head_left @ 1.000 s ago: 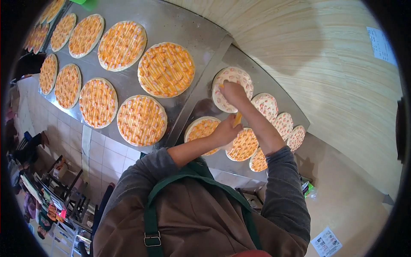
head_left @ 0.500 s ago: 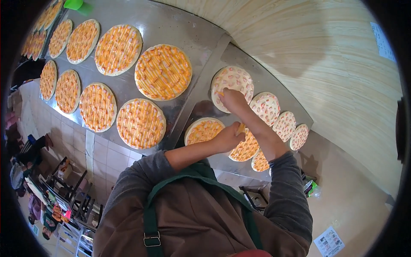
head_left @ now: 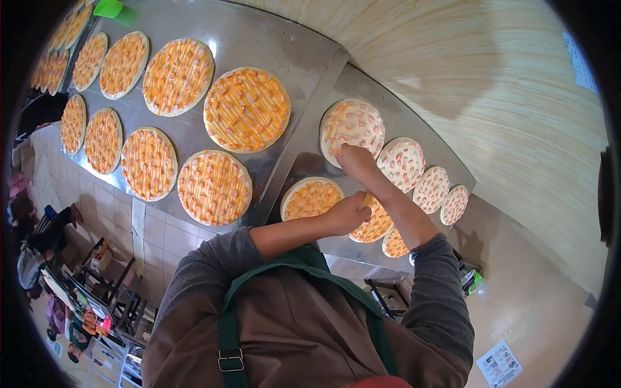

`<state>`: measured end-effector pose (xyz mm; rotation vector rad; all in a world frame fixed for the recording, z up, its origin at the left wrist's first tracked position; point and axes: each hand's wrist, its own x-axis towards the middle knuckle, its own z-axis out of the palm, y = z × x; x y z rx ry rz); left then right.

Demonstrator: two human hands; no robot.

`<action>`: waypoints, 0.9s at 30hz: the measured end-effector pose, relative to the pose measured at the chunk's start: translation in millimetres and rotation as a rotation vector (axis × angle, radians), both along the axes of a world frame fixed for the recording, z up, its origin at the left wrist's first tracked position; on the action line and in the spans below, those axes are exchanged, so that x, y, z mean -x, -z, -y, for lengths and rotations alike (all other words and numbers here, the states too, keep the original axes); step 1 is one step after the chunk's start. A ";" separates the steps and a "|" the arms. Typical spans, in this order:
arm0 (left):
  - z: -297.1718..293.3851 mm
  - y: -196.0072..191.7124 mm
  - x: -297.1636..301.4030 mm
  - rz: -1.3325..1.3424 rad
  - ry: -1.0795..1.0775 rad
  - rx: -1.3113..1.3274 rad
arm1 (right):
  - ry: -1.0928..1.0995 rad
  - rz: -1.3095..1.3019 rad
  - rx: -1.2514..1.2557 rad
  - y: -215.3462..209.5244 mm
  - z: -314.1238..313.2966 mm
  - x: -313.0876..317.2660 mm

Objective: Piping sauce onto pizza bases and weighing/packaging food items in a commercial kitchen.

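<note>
My right hand (head_left: 354,159) rests fingers-down on the near edge of a pale round pizza (head_left: 352,119) dotted with pink bits and a few yellow strips. Whether it grips a strip is hidden. My left hand (head_left: 348,213) is closed around a small bunch of yellow cheese strips (head_left: 367,200), just below my right forearm. It hovers between two orange, strip-covered pizzas (head_left: 310,197) (head_left: 374,224) on the steel table (head_left: 394,116).
Three more pale pink-dotted pizzas (head_left: 401,161) run right along the table's far edge. The adjoining steel table (head_left: 291,45) on the left holds several finished orange pizzas (head_left: 246,108). A green scoop (head_left: 108,8) lies at its far end. Chairs (head_left: 110,284) stand below left.
My right hand has slid from the middle of the pale pizza toward its near edge. My left hand has stayed closed on the strips, about where it was.
</note>
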<state>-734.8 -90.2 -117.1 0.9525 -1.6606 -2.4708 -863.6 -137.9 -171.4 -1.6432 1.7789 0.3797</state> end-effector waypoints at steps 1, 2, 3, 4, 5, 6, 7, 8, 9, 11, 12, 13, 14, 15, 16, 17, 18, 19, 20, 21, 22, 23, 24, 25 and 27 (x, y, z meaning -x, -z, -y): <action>-1.6 2.6 4.7 -0.005 -0.030 0.018 | -0.029 -0.006 0.047 8.8 -0.5 6.4; -2.4 5.5 11.4 -0.010 -0.059 0.036 | 0.056 -0.029 0.086 19.4 8.2 17.9; -4.8 24.3 22.7 -0.053 -0.204 0.181 | 0.127 -0.046 0.125 27.5 26.2 24.4; 7.9 25.1 32.9 -0.050 -0.204 0.177 | 0.057 -0.121 0.173 26.5 45.7 35.2; 25.1 19.9 42.3 0.017 -0.228 0.189 | 0.171 -0.090 0.113 18.3 65.5 44.8; 35.5 16.0 48.5 0.079 -0.250 0.202 | 0.176 -0.094 0.108 16.7 73.1 53.6; 39.8 16.4 49.7 0.079 -0.248 0.200 | 0.138 -0.116 0.143 16.0 80.0 59.1; 43.2 16.2 50.0 0.068 -0.224 0.211 | 0.099 -0.138 0.177 15.8 82.3 61.2; 44.9 15.8 50.7 0.052 -0.198 0.222 | 0.071 -0.159 0.200 25.8 73.7 62.7; 27.4 14.4 32.3 0.034 -0.125 0.142 | 0.127 -0.087 0.104 28.6 45.2 42.7; 17.7 10.0 19.8 0.009 -0.053 0.069 | 0.065 -0.035 0.084 20.5 26.1 29.4; 10.7 2.3 8.4 0.012 -0.055 0.070 | 0.003 0.018 0.063 13.2 9.1 18.8; 5.0 -8.9 -0.6 -0.006 -0.005 0.026 | 0.009 0.014 0.063 11.1 -2.7 16.7; 2.2 -13.7 -5.2 -0.021 0.040 -0.019 | 0.005 0.024 0.048 9.9 -11.5 12.2; 2.2 -10.9 -1.7 -0.021 0.043 -0.021 | 0.003 0.033 0.033 9.8 -15.5 10.8; 3.4 -5.5 6.4 -0.031 -0.013 0.064 | 0.005 -0.030 0.031 12.7 -6.5 18.6; 2.5 1.1 16.1 -0.040 -0.067 0.146 | -0.046 -0.064 0.092 13.2 7.5 30.7; 10.8 13.0 29.5 -0.014 -0.069 0.168 | 0.044 -0.110 0.099 19.5 29.6 38.6; 24.5 15.9 41.8 -0.016 -0.066 0.167 | 0.131 -0.081 0.134 21.2 47.2 51.1; 38.2 15.8 51.0 0.012 -0.133 0.167 | 0.096 -0.093 0.266 14.1 62.0 57.1; 42.5 15.6 57.6 0.033 -0.194 0.170 | 0.102 -0.097 0.263 17.0 65.8 64.3; 41.2 13.5 58.5 0.029 -0.189 0.167 | 0.086 -0.117 0.258 19.8 68.3 70.1; 40.3 15.5 57.4 0.028 -0.160 0.159 | 0.067 -0.131 0.255 23.1 69.7 71.5; 40.1 19.1 54.0 0.033 -0.135 0.153 | 0.199 -0.027 0.114 19.9 63.7 60.9; 18.4 16.4 34.2 -0.001 -0.063 0.124 | 0.156 0.024 0.025 21.3 23.4 45.9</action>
